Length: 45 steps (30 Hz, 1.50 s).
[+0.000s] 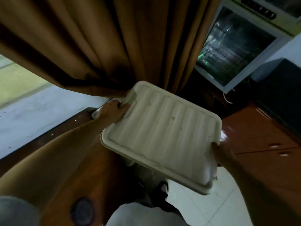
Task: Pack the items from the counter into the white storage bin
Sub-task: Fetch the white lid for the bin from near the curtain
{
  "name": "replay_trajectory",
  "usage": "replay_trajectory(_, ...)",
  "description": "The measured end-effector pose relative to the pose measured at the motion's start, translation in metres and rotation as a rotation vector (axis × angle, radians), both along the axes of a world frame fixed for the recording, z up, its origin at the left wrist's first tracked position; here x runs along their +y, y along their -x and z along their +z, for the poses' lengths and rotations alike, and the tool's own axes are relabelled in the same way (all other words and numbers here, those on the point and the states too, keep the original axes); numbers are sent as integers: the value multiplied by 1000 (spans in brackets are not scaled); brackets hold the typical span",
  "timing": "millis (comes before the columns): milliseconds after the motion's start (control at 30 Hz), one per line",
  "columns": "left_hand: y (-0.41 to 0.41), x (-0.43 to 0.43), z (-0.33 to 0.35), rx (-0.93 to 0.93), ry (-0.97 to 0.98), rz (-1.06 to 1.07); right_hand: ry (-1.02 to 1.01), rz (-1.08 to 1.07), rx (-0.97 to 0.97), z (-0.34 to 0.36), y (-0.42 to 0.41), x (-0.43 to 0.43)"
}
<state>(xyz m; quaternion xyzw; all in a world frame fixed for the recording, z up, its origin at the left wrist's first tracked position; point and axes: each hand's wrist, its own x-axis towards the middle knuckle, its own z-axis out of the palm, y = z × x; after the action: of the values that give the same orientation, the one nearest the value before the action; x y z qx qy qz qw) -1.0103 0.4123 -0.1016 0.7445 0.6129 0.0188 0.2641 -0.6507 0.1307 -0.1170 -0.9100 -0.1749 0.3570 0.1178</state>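
While tilted, lid (162,132) in curled fingers (124,106)

Lid (162,132): off-white, parallel ribbed stripes, few grey smudges. Curtain (97,38): golden brown, plain. Countertop (254,132): glossy reddish-brown wood grain. Floor (203,201): white tiles, pale grid lines. Cabinet (232,46): white frame, dark glass.

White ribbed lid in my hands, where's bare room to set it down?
Bare: the glossy brown surface right of the white ribbed lid, near the glass-door cabinet; the wooden counter beside the left forearm. Crowded: the curtain hangs against the lid's far corner by the left hand. The right hand grips its right edge.
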Motion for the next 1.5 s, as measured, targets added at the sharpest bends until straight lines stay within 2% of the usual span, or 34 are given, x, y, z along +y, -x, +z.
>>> replay_trajectory(233, -5, 5, -33, 74, 27, -81, 70, -89, 95, -2, 22, -22)
replay_trajectory(333, -11, 1, -41, 42, 6, -9, 65, -142, 165, 0, 26, -21)
replay_trajectory(500, -10, -4, -48, -41, 50, 71, 77, -161, 166, 2, 34, -19)
replay_trajectory(667, 12, -29, -42, 16, 29, 90, 83, -201, 217, 2, 38, -15)
replay_trajectory(767, 30, -63, -35, 11, -64, 175, 72, -227, 238, -2, 35, -16)
replay_trajectory(867, 39, -91, -35, 4, -1, 303, 65, -185, 251, -5, 33, -15)
replay_trajectory(967, 42, -114, -37, -61, 115, 418, 52, -189, 271, -2, 36, -13)
replay_trajectory(1133, 40, -146, -36, -187, 189, 564, 25, -149, 306, 7, 34, -15)
replay_trajectory(1300, 17, -186, -40, -369, 304, 714, -54, -181, 606, 8, 13, -21)
replay_trajectory(1433, -21, -234, -47, -430, 362, 795, -52, -107, 708, 6, -2, -24)
replay_trajectory(1500, -45, -257, -48, -448, 375, 840, 27, -9, 694, 9, -3, -22)
